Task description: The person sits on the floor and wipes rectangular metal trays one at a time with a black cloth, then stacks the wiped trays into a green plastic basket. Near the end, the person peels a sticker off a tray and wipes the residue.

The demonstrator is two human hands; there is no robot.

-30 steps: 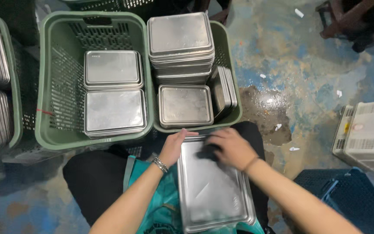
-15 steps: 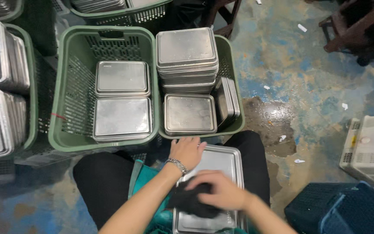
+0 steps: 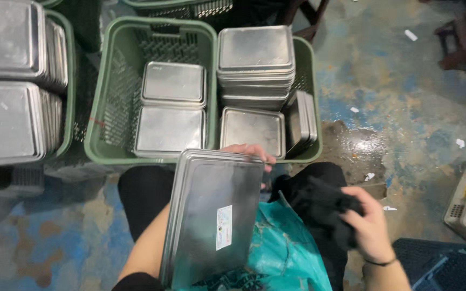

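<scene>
Left hand (image 3: 249, 152): my fingers grip the far edge of the rectangular steel tray (image 3: 214, 215), tilted up.
Right hand (image 3: 370, 223): closed around the black cloth (image 3: 319, 207).

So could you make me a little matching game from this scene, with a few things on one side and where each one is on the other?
Things:
1. metal tray
2. black cloth
3. tall stack of trays
4. white scraps

Places:
A. scattered on the wet floor
B. bunched in the right hand
C. tilted over the lap, its far edge gripped by the left hand
D. at the back of the right-hand green basket

Pairs: 1-C, 2-B, 3-D, 4-A
</scene>
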